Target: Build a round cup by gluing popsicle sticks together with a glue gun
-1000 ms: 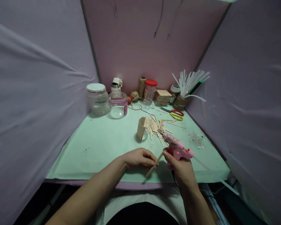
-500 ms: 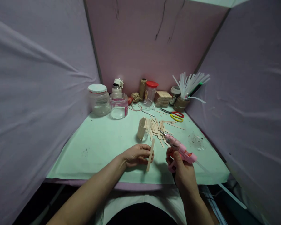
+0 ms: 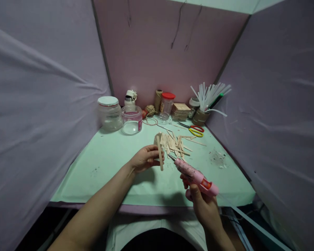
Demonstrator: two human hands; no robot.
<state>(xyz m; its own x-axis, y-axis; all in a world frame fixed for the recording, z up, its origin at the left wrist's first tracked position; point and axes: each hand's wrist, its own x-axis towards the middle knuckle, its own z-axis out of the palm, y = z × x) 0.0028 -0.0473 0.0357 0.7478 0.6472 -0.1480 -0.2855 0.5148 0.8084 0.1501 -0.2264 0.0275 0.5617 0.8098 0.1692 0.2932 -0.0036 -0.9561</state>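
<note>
My left hand (image 3: 147,158) pinches a wooden craft stick (image 3: 160,155), held nearly upright over the table. Behind that stick, a cup lined with craft sticks (image 3: 157,139) is partly hidden by it and my fingers. My right hand (image 3: 202,202) is wrapped round the handle of a pink hot glue gun (image 3: 195,174). Its metal nozzle points left and forward, a short gap from the stick. A long translucent glue stick (image 3: 251,221) trails from the gun's rear. Loose craft sticks (image 3: 176,144) lie in a heap just beyond the nozzle.
Scissors (image 3: 195,129) with red and yellow handles lie behind the heap. Along the back stand a lidded jar (image 3: 109,115), an open plastic tub (image 3: 131,122), twine (image 3: 150,111), a red-lidded jar (image 3: 167,106), stacked wooden squares (image 3: 180,112) and a pot of glue sticks (image 3: 200,116). Fabric walls enclose both sides.
My left hand has raised the craft stick forward and left, tilting its top the other way, in front of the cup. The glue gun has moved left, its nozzle closer to the stick.
</note>
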